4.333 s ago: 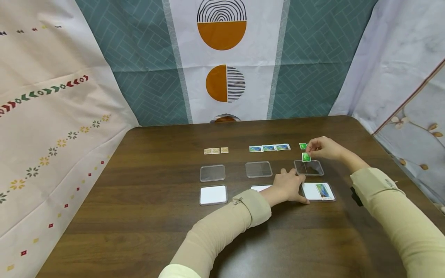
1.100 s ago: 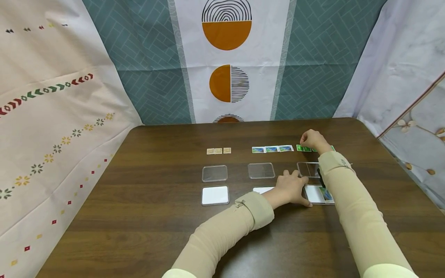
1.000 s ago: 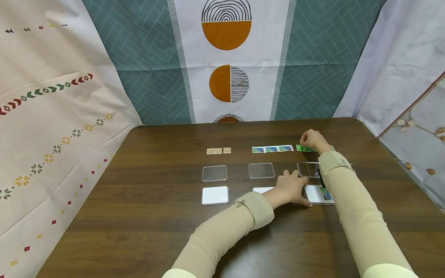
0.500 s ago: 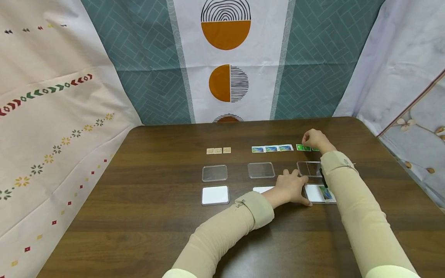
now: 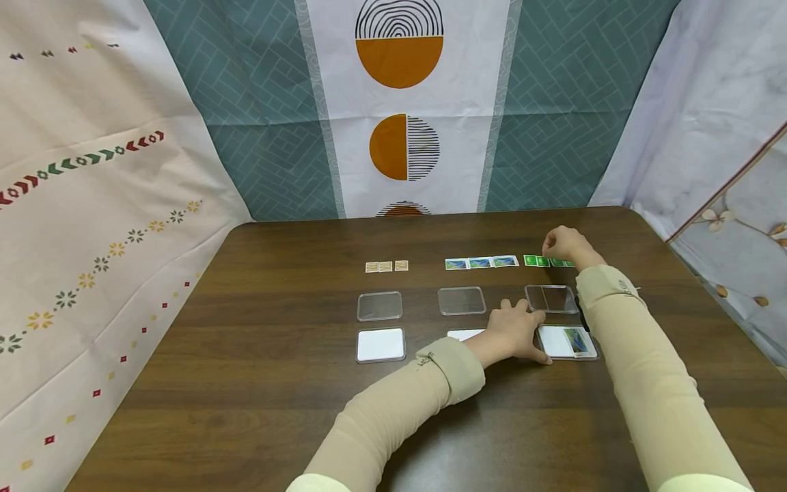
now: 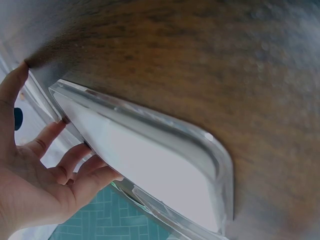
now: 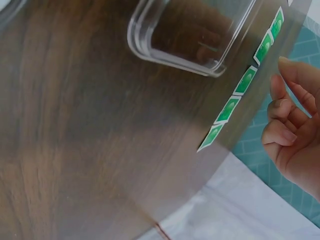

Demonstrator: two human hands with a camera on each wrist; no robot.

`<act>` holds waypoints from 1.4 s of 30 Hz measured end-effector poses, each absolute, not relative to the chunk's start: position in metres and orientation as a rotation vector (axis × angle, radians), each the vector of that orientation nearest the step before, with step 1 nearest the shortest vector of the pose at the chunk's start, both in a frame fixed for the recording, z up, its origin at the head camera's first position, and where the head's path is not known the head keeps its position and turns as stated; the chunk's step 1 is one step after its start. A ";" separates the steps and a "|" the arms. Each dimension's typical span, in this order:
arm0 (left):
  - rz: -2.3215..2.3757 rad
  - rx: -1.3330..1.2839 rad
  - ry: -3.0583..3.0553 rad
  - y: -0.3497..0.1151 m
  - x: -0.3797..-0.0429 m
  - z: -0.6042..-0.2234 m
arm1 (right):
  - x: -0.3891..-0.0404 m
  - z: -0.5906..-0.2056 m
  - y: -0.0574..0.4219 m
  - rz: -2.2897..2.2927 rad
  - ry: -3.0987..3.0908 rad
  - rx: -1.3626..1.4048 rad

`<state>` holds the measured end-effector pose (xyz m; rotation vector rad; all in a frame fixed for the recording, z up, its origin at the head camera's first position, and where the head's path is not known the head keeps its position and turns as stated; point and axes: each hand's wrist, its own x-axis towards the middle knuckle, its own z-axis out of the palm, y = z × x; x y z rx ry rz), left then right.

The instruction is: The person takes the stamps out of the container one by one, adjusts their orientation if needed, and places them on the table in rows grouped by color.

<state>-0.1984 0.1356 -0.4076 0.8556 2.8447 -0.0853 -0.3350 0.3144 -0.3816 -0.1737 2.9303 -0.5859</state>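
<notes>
My right hand [image 5: 567, 247] hovers just beyond a row of several small green stamps [image 5: 530, 261], its fingers loosely curled. In the right wrist view, nothing shows between that thumb and index finger, and the stamps [image 7: 228, 110] lie end to end, with a small gap in the row. My left hand [image 5: 512, 331] spreads its fingers on the table, its thumb at the left edge of a case with a white insert [image 5: 555, 343]. A larger blue-green stamp [image 5: 576, 342] lies on that insert. The left wrist view shows another white-filled case [image 6: 145, 155] beside the left fingers.
Clear empty cases [image 5: 550, 287] [image 5: 461, 301] [image 5: 379, 307] form a row nearer than the stamps. Left of the green ones lie blue landscape stamps [image 5: 480, 263] and tan stamps [image 5: 385, 266]. A white-filled case [image 5: 380, 346] sits front left; another [image 5: 465, 334] is partly hidden.
Earlier my right hand held a green stamp over the right clear case; now the green stamps lie in a row. In the last second that hand slid right along them. My left hand stayed put.
</notes>
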 end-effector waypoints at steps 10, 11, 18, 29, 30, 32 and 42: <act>-0.095 0.859 2.838 0.136 -0.198 -0.407 | -0.330 -0.378 0.322 -0.584 2.932 -0.176; -0.095 0.858 2.837 0.136 -0.198 -0.407 | -0.329 -0.378 0.322 -0.588 2.930 -0.177; -0.091 0.865 2.835 0.134 -0.199 -0.406 | -0.325 -0.374 0.325 -0.572 2.932 -0.175; -0.095 0.867 2.828 0.134 -0.197 -0.405 | -0.318 -0.374 0.337 -0.554 2.960 -0.210; -0.096 0.867 2.827 0.134 -0.197 -0.405 | -0.317 -0.374 0.338 -0.558 2.959 -0.212; -0.098 0.867 2.825 0.134 -0.196 -0.405 | -0.315 -0.374 0.340 -0.562 2.959 -0.220; -0.077 0.865 2.825 0.134 -0.197 -0.405 | -0.305 -0.377 0.345 -0.588 2.960 -0.252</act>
